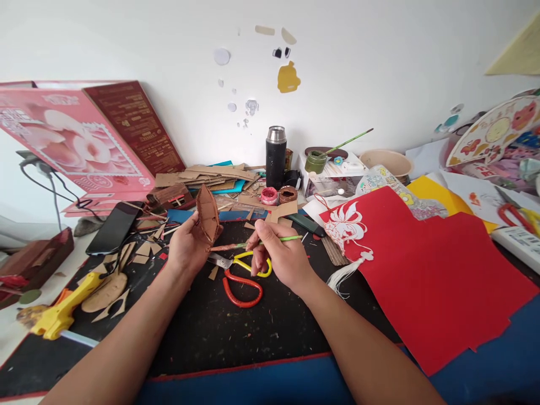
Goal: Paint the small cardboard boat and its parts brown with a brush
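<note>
My left hand (184,246) is closed around a small brown boat-shaped cardboard piece (207,214), held tilted up with its hollow side toward me. Between the fingers and thumb of my right hand (280,253) is a thin paintbrush (291,238) with a green handle. Its brown-stained bristle end points left, close to the lower edge of the boat shape; whether it touches I cannot tell. Under my hands lie scissors (243,288) with one red and one yellow handle. Behind them stand open paint jars, one brown (288,194) and one pink-red (269,196).
A black thermos (275,157) stands at the back beside stacked cardboard strips (223,175). To the left are a phone (115,228), a yellow glue gun (70,309) and cardboard scraps. Red felt (447,281) covers the right side. A green jar (315,162) holds another brush.
</note>
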Action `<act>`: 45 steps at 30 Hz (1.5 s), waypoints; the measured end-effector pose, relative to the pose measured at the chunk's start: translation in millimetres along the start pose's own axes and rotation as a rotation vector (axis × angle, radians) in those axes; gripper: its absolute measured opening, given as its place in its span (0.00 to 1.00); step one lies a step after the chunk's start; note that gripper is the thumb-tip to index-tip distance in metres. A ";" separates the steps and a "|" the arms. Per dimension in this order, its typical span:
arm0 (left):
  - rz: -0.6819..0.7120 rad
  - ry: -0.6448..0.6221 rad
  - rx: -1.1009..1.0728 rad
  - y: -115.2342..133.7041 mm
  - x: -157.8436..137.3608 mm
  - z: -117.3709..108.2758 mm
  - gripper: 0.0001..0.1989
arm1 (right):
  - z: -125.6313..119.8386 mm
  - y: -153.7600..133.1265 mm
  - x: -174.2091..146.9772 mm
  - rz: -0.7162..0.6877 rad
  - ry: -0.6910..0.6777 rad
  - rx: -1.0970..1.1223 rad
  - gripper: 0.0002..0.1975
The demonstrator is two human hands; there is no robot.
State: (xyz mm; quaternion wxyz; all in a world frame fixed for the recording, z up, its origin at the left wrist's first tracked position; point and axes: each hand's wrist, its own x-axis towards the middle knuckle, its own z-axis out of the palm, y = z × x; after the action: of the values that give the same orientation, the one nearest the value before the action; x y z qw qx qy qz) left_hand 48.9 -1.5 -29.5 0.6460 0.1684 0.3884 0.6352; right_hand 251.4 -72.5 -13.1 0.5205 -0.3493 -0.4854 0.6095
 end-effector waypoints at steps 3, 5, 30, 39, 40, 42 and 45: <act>-0.003 -0.022 0.010 -1.3 1.1 -1.5 0.18 | -0.7 -1.1 0.6 -0.020 0.018 0.030 0.33; -0.008 -0.043 0.026 -3.3 0.4 -1.0 0.17 | -1.3 -1.9 1.3 -0.049 0.052 0.040 0.32; -0.019 -0.063 0.129 -3.9 -3.2 -1.9 0.14 | -0.7 0.8 1.5 0.009 0.010 0.018 0.34; -0.010 -0.065 0.144 -5.9 -4.6 -0.8 0.12 | -2.1 -2.8 2.3 0.003 0.028 0.062 0.36; -0.012 -0.078 0.154 -7.0 -4.9 -0.9 0.11 | -2.1 -2.9 2.5 0.001 0.030 0.062 0.37; -0.015 -0.106 0.165 -8.8 -6.0 -0.8 0.10 | -1.8 -2.9 3.0 -0.002 0.035 0.058 0.37; -0.015 -0.132 0.159 -9.5 -8.5 0.9 0.10 | -1.5 -2.4 3.9 -0.010 0.061 0.048 0.37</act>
State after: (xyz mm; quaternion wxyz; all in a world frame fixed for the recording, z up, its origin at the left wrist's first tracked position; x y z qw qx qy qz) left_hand 57.0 -10.6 -33.3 0.6595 0.2575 0.3956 0.5851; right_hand 252.6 -68.4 -10.9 0.5464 -0.3527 -0.4562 0.6074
